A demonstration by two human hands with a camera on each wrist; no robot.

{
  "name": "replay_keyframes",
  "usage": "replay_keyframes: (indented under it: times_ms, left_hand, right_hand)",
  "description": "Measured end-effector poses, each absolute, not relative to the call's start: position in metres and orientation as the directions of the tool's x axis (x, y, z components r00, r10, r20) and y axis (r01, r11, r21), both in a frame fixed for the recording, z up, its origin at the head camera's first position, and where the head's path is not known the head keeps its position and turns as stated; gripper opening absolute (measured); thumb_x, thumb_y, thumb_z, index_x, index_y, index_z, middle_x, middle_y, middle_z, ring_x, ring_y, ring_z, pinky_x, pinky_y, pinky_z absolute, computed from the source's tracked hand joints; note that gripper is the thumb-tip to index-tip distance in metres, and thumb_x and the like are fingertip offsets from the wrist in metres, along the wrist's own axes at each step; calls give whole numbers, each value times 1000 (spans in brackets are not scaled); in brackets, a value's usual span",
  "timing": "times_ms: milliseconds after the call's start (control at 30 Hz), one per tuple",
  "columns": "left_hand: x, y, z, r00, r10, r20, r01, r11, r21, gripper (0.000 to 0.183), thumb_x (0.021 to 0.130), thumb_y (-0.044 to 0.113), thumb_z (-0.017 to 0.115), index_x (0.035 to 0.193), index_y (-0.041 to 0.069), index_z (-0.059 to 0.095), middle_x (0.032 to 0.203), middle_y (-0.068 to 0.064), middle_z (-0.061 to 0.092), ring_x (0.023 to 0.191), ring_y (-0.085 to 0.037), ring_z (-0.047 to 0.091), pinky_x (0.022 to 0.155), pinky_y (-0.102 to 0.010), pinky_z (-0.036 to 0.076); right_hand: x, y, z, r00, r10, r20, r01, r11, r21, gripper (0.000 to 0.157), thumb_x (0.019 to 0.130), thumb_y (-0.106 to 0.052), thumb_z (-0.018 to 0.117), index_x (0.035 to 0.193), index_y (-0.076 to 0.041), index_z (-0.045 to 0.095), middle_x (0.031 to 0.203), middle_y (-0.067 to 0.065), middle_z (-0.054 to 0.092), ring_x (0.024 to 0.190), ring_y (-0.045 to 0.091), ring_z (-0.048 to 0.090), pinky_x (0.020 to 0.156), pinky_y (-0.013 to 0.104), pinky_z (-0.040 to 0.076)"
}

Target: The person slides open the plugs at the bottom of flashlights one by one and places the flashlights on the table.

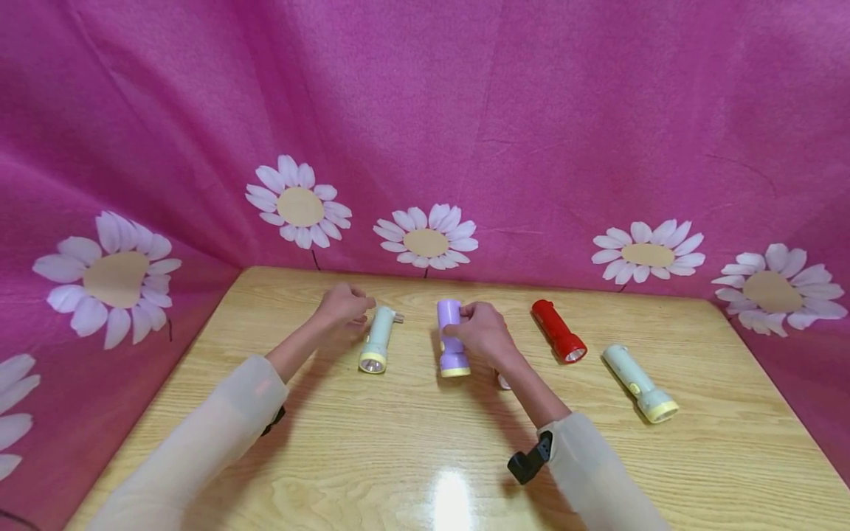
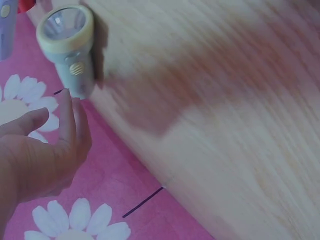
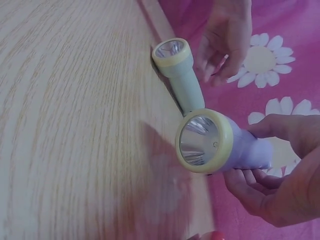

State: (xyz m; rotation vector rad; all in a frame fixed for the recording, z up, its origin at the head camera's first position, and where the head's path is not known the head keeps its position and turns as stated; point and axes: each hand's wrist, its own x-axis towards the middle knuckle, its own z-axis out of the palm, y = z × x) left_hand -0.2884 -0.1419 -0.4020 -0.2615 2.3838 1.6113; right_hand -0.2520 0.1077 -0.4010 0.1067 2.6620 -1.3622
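My right hand (image 1: 488, 333) grips a purple flashlight (image 1: 450, 332) with a pale yellow rim, thumb on one side and fingers on the other. In the right wrist view the lens of this purple flashlight (image 3: 202, 142) faces the camera. My left hand (image 1: 343, 306) is beside the upper end of a pale green flashlight (image 1: 378, 335), its fingers loosely bent and holding nothing. A metal plug sticks out of that flashlight's side near the top. The left wrist view has the green flashlight (image 2: 75, 60) just beyond the fingertips.
A red flashlight (image 1: 559, 330) and another pale green flashlight (image 1: 640, 383) lie on the right of the wooden table (image 1: 372, 442). Part of one more flashlight (image 1: 503, 381) shows behind my right wrist. A pink cloth (image 1: 531, 133) with white daisies hangs around the table.
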Motion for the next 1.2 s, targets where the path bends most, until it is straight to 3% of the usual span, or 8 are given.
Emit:
replay_keyframes:
  times_ms: [300,500,733,1067,1200]
  left_hand:
    - [-291,-135,-391,-970,-30,-241,-236,336,912,35,95,9,62,125,-9,54,124,-28,59,105,-37,65,88,-43,57]
    - [-283,-124,-382,-977,-22,-214,-209,323,923,35,95,10,64,124,-6,55,120,-26,63,101,-35,66,87,-45,57]
    - [-275,-109,-379,-985,3,-175,-167,294,941,35,95,12,64,125,-5,56,119,-24,63,109,-37,64,81,-39,60]
    - [-267,-89,-375,-989,51,-140,-126,220,967,35,92,10,69,122,-4,57,105,-20,66,89,-24,63,84,-46,58]
    - [-264,-84,-376,-985,92,-144,-127,163,978,35,92,9,69,123,-3,57,107,-20,65,92,-26,65,83,-43,59]
  right_hand:
    - [-253,106,-397,-992,5,-125,107,551,-828,46,84,-12,78,121,7,59,111,19,66,99,30,65,82,40,58]
    - [-252,105,-392,-994,21,-105,100,533,-840,49,83,-11,78,124,7,57,115,20,65,103,32,64,86,43,57]
    - [-252,104,-389,-997,23,-69,71,541,-838,50,82,-12,78,123,7,57,117,20,65,105,33,64,87,43,56]
    - [-248,103,-384,-1000,10,-28,29,556,-831,53,83,-13,79,126,8,57,119,19,64,109,33,60,90,43,54]
    - [-246,101,-383,-1000,3,-3,4,558,-830,53,82,-14,79,125,8,58,116,19,65,108,32,61,90,44,54]
